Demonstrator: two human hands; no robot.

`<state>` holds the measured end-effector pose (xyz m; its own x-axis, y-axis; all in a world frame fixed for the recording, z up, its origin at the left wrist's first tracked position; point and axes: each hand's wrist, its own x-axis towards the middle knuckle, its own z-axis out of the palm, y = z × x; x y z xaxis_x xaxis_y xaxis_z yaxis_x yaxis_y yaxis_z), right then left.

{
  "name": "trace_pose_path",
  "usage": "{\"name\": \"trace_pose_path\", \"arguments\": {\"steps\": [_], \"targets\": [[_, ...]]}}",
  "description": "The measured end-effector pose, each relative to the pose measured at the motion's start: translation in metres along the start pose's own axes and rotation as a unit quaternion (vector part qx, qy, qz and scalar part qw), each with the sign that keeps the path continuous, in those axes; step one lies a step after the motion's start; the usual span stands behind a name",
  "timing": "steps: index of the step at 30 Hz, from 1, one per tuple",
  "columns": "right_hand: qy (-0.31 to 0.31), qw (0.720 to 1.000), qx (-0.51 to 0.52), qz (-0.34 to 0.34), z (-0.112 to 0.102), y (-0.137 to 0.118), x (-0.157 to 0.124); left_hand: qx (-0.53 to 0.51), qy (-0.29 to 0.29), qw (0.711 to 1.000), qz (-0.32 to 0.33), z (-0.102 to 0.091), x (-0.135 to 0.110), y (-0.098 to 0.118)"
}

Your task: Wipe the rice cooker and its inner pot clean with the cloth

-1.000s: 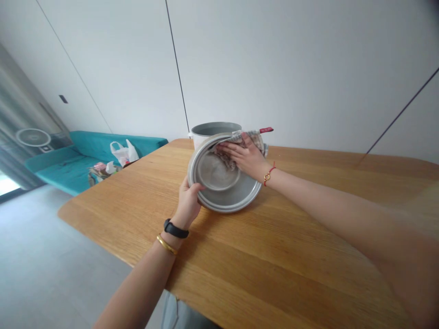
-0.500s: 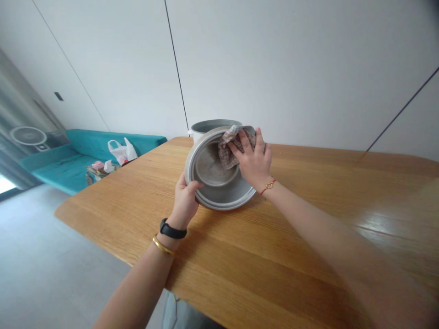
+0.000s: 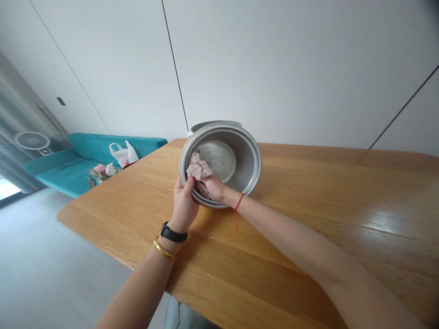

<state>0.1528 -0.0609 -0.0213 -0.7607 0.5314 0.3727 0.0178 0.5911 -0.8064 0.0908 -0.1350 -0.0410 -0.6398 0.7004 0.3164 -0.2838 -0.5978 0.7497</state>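
Note:
A grey metal inner pot [image 3: 245, 157] is tilted so its mouth faces me above the table. My left hand [image 3: 184, 201] grips its lower-left rim, thumb over the edge and fingers hidden behind. Inside the mouth, my right hand [image 3: 215, 188] is closed on a crumpled brownish-pink patterned cloth [image 3: 199, 167], pressed against the lower-left inner wall close to my left thumb. Most of the right fingers are covered by the cloth. Directly behind the pot stands a round, light-coloured container [image 3: 216, 122]; only its upper rim shows.
The wooden table [image 3: 315, 210] stretches away to a white panelled wall [image 3: 291, 68]. Off its left end are a teal sofa [image 3: 85, 146], a white plastic bag [image 3: 122, 154] and a fan [image 3: 32, 140]. The table's near edge runs below my left forearm.
My right hand has moved with the cloth from the pot's upper-right rim down to its lower-left inside. The pot's mouth has turned more towards me; my left hand keeps its hold.

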Motion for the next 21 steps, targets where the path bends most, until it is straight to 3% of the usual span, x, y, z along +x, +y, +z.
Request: {"name": "trace_pose_path", "arguments": {"steps": [2,4,7,9,11,13,17,21], "targets": [[-0.067,0.997,-0.025,0.036,-0.013,-0.006,-0.019,0.009,0.017,1.000,0.008,-0.003,0.003,0.004],[-0.122,0.974,-0.183,0.059,-0.032,-0.012,-0.039,0.014,0.028,0.999,0.012,-0.004,0.004,0.006],[-0.148,0.886,-0.432,0.079,-0.056,-0.016,-0.060,0.023,0.025,0.999,0.009,-0.003,0.003,0.006],[-0.157,0.842,-0.508,0.088,-0.066,-0.016,-0.066,0.034,0.013,0.999,-0.006,-0.002,0.002,0.005],[-0.155,0.817,-0.549,0.084,-0.072,-0.014,-0.070,0.037,0.010,0.999,-0.021,-0.003,0.002,0.003],[-0.112,0.795,-0.593,0.052,-0.079,-0.010,-0.074,0.028,0.018,0.999,-0.028,-0.004,0.003,0.003],[0.056,0.757,-0.647,-0.074,-0.102,0.004,-0.083,0.014,0.015,0.999,-0.034,-0.004,0.003,0.004],[0.176,0.780,-0.592,-0.099,-0.120,0.022,-0.084,0.014,0.010,0.999,-0.047,0.001,-0.002,0.005]]}}
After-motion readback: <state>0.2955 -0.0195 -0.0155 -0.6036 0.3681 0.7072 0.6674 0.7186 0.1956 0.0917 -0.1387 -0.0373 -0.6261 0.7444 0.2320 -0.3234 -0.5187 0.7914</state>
